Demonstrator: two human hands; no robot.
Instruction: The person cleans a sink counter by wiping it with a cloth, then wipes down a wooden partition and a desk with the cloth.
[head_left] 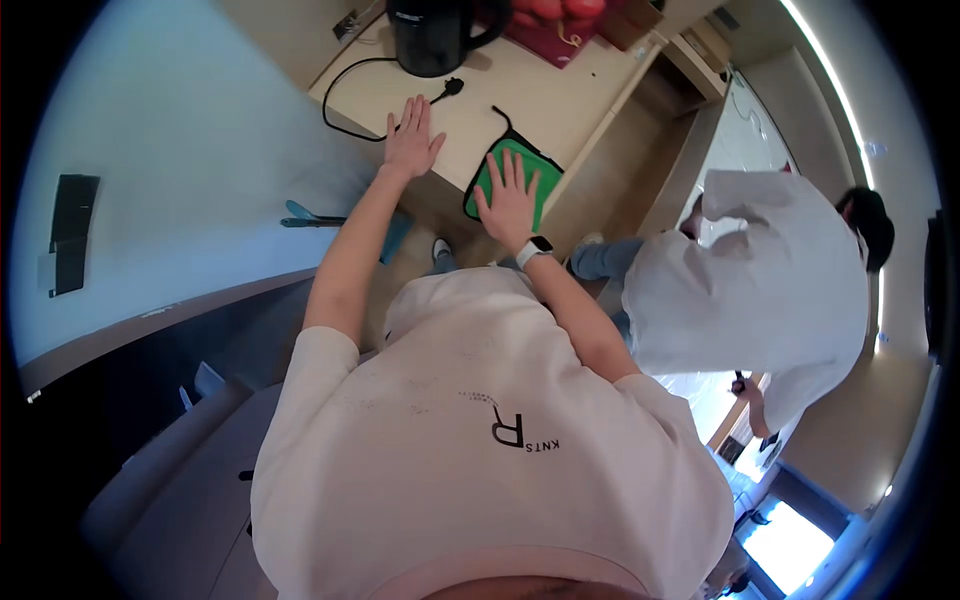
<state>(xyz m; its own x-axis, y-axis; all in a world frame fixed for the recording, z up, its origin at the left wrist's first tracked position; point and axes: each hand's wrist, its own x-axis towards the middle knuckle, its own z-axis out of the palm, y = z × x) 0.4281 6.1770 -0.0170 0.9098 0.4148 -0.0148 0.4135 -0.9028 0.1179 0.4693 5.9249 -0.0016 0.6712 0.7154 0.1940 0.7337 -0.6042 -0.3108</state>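
Observation:
Palm down with its fingers spread, my left hand (412, 145) lies at the front edge of the wooden counter (560, 95), its fingertips beside a black cable and plug (453, 87). My right hand (509, 200) rests flat and spread on a green cloth or pad (545, 185) with a black border and a black loop. Neither hand grips anything. A watch with a white strap is on my right wrist. Behind my left hand stands a black kettle (430, 35).
Red items (545, 12) sit on a dark red sheet at the back of the counter. A co-worker in a white shirt (750, 270) stands to the right, holding a small dark object. Blue-handled tools (305, 216) hang at the left.

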